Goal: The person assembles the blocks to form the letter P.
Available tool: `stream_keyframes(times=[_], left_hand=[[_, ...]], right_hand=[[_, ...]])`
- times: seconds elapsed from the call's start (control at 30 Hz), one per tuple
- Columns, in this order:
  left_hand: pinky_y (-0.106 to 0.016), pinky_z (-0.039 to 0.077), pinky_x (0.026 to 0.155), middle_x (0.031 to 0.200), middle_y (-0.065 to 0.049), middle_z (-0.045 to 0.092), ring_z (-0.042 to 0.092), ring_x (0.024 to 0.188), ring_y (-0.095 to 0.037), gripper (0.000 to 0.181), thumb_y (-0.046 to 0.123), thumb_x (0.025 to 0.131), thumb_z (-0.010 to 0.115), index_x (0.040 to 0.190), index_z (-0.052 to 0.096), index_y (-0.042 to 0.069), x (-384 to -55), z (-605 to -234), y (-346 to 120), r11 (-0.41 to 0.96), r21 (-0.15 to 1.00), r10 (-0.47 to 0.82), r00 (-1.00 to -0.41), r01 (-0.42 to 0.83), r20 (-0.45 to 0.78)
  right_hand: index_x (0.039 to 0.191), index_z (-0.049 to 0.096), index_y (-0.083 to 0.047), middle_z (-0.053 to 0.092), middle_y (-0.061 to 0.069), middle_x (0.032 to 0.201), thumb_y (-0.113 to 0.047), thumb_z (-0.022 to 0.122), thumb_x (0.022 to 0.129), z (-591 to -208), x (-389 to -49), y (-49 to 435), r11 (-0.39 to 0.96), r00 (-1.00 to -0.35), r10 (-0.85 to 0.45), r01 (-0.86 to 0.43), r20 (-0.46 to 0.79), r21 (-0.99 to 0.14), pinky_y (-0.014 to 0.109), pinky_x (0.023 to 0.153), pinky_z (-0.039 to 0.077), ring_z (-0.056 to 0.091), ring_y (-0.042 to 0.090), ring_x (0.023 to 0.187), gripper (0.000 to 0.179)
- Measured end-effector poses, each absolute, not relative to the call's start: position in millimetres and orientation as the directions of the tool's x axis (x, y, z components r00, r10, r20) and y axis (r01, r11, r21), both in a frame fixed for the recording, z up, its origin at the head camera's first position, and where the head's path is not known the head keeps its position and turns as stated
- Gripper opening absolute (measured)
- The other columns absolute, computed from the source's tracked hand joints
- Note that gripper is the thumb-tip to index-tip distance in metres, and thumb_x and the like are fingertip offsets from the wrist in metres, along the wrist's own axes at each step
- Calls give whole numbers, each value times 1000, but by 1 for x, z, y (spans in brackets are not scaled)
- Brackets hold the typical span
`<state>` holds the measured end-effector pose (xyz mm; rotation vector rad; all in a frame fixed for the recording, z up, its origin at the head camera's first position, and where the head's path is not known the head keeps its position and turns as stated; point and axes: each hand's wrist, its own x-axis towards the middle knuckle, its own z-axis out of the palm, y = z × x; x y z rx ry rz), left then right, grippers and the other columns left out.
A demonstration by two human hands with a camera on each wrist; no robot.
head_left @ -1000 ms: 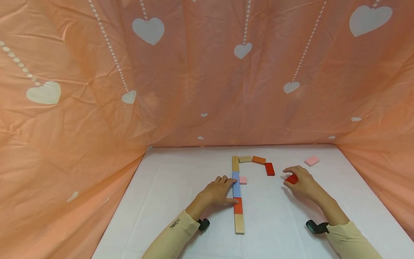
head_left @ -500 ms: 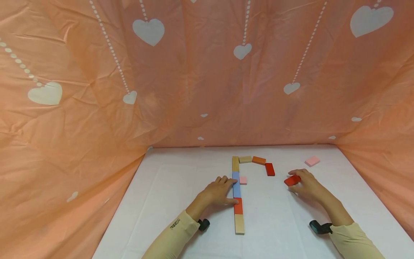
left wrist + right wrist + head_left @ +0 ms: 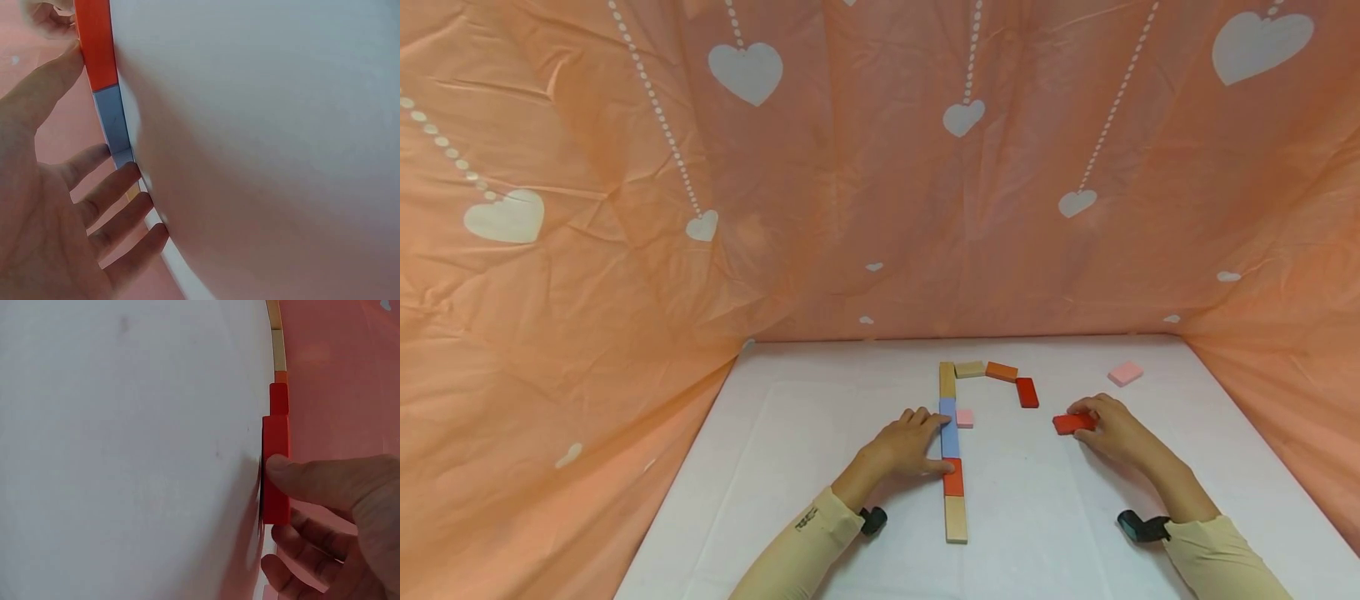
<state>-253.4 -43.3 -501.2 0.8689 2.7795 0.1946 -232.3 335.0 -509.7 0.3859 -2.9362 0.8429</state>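
A straight column of flat blocks lies on the white table: a natural wood block (image 3: 956,520) nearest me, then a red-orange block (image 3: 952,485), blue (image 3: 950,442) and another wood block (image 3: 947,379). My left hand (image 3: 904,446) rests along its left side, fingers spread and extended, fingertips touching the blue and red-orange blocks. From the column's far end a wood block (image 3: 969,369), an orange block (image 3: 1002,372) and a red block (image 3: 1027,392) curve to the right. My right hand (image 3: 1108,427) pinches another red block (image 3: 276,494) between thumb and fingers, right of that curve.
A small pink block (image 3: 965,418) touches the column's right side. Another pink block (image 3: 1125,373) lies alone at the far right of the white table (image 3: 805,392). An orange-pink cloth with hearts (image 3: 880,183) hangs around the back and sides.
The red block in my right hand has turned to lie nearly sideways and has shifted slightly toward me. My left hand stays in place on the column.
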Motion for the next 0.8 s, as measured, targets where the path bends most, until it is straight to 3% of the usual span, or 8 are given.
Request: stream_keyframes(times=[0.67,0.8], left_hand=[[-37,52,105,143,-5,54,52,125,-21,85,65,94,73,163,44,24,-254,-501,-43,820,186,570,-801,542,-180],[-36,52,104,143,-5,54,52,124,-21,85,65,94,74,163,44,24,-255,-502,-43,818,186,573,-801,544,-176]], right_hand=[[111,74,-1,67,8,104,-7,87,87,-509,-247,290,775,-930,-306,-368,204,-514,52,89,53,59,31,100,28],[110,73,-2,66,8,103,-6,87,87,-509,-251,280,773,-923,-330,-385,198,-505,54,91,53,58,32,101,27]])
